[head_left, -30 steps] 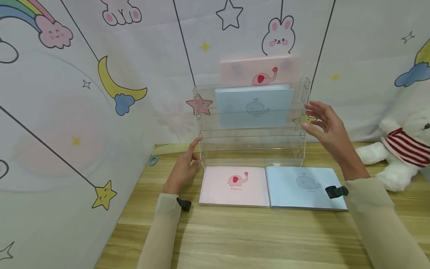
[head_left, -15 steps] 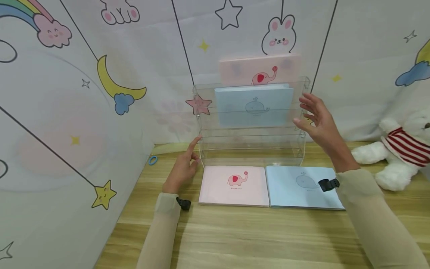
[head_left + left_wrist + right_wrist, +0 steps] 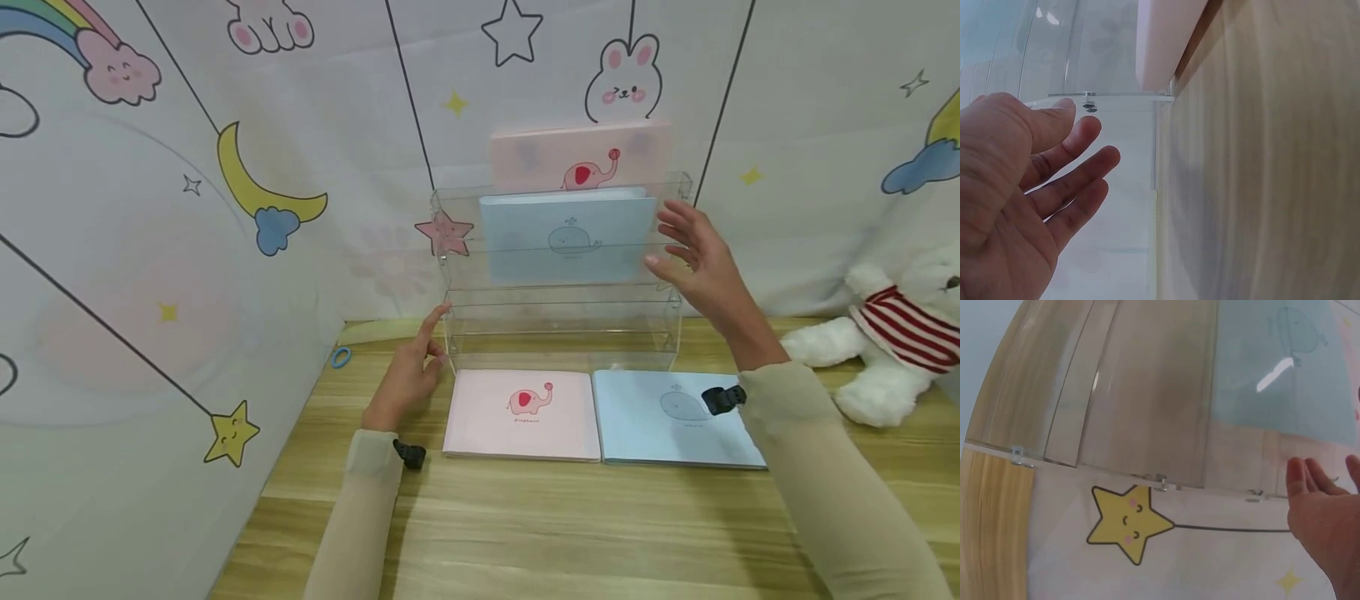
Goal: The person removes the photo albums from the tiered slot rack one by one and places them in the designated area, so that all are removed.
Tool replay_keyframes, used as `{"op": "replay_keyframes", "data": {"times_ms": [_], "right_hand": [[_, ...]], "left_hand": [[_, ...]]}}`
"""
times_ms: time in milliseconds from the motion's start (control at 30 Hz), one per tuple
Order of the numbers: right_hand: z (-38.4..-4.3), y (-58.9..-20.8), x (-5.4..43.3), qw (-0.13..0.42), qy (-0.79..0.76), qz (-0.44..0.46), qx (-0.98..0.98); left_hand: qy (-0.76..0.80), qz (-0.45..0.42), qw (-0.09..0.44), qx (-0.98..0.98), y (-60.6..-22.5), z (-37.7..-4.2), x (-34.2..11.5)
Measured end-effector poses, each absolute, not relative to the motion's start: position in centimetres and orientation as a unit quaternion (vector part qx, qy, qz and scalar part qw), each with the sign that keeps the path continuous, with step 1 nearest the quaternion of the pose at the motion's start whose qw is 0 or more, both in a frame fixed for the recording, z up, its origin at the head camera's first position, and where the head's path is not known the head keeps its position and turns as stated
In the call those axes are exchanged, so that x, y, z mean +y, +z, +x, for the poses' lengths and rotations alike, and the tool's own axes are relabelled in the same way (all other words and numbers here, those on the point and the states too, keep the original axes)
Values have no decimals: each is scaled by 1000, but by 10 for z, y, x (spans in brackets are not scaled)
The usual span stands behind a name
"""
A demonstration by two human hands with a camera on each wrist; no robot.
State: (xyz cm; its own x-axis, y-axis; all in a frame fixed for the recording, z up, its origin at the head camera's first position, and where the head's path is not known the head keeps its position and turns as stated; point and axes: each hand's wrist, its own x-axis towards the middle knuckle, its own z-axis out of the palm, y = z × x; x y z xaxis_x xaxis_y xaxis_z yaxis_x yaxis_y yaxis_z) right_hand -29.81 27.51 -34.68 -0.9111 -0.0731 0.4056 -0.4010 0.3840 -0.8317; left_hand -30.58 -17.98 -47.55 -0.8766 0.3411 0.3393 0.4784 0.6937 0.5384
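A clear acrylic tiered rack [image 3: 555,361] stands against the backdrop. In its upper tiers a blue whale booklet [image 3: 525,242] leans in front of a pink elephant booklet [image 3: 525,158]. My right hand [image 3: 708,271] is at the rack's upper right, fingers spread around the blue booklet's right edge and gripping nothing. My left hand [image 3: 408,375] is at the rack's lower left side, its index fingertip right at the clear side panel; the left wrist view shows the fingers loosely bent. Flat before the rack lie another pink elephant booklet [image 3: 480,425] and another blue whale booklet [image 3: 637,433], side by side.
A white plush bear [image 3: 870,333] in a red-striped top sits on the wooden table [image 3: 510,533] to the right. A small blue ring [image 3: 341,358] lies at the left, close to the backdrop [image 3: 337,108] with its printed cartoons.
My right hand has moved left and slightly up, from the rack's right side to the upper blue booklet's right edge. The left hand has stayed at the rack's left side.
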Motion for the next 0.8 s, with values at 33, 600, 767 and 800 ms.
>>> {"op": "replay_keyframes", "data": {"times_ms": [33, 600, 767, 800], "right_hand": [[-299, -346, 274, 154, 535, 145, -818], [-311, -331, 258, 167, 533, 132, -819], [-315, -328, 252, 166, 524, 125, -826], [-316, -328, 251, 165, 521, 124, -828]], "left_hand": [[-320, -225, 108, -914, -475, -306, -180], [-322, -213, 96, -917, -473, -303, -178], [-320, -215, 100, -917, -472, -304, -178], [-319, -215, 100, -917, -472, -304, -178]]}}
